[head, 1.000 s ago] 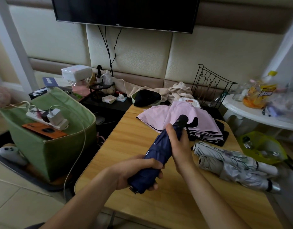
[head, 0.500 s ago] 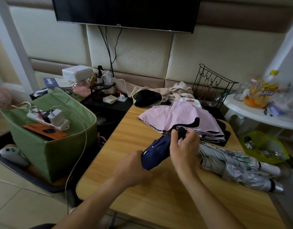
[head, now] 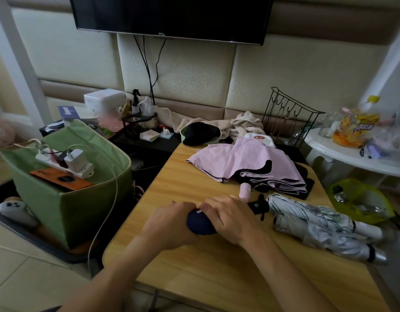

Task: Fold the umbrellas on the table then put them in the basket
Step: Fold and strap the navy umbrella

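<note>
While both my hands, left (head: pixel 172 224) and right (head: pixel 232 218), curl around the navy umbrella (head: pixel 200 225) on the table (head: pixel 194 271), two silver umbrellas (head: pixel 318 228) and one pink (head: pixel 246 163) lie nearby; the TV (head: pixel 172 16) reads TCL.

A TV (head: pixel 172 16) hung on the wall; a wire rack (head: pixel 289 118) stood behind; a power strip (head: pixel 66 164) lay left.

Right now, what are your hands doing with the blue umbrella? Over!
Left hand and right hand both grip the navy umbrella over the table. Green basket still holds a power strip. Over.
</note>
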Demonstrator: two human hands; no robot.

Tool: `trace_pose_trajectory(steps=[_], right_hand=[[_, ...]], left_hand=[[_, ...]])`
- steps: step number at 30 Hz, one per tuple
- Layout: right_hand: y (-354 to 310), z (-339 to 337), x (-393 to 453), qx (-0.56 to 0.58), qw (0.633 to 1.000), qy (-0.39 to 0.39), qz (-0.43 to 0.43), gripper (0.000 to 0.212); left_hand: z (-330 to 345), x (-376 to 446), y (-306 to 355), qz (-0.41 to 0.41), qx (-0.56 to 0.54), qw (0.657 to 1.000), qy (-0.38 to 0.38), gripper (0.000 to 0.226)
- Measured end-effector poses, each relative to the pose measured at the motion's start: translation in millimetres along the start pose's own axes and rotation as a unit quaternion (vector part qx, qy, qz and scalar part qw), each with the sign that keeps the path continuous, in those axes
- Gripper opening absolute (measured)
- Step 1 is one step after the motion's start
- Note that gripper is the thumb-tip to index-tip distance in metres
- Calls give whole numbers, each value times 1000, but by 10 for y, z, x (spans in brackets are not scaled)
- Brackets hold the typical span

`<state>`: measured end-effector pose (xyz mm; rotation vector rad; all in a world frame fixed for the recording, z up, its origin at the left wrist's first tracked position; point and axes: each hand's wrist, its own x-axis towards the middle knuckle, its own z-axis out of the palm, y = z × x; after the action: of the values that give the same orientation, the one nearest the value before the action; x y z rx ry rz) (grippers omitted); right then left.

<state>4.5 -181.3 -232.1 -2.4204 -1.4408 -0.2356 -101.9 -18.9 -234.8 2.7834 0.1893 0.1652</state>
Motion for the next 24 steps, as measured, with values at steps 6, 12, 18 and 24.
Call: trace_pose_trajectory(steps=[6, 12, 18, 24], right_hand=[[80, -117, -41, 35, 992, -117, -27, 54], [71, -102, -117, -25, 990, -137, -30, 37], [201, -181, -227, -24, 982, -180, 55, 34], [386, -364, -374, -42, 987, -137, 68, 37]], left_hand=[[-205, 1, -165, -8, -84, 993, -86, 31], [-213, -28, -175, 10, -105, 980, -167, 28], [2, -19, -102, 40, 93, 994, -32, 37], [26, 99, 91, 82, 65, 994, 29, 29]])
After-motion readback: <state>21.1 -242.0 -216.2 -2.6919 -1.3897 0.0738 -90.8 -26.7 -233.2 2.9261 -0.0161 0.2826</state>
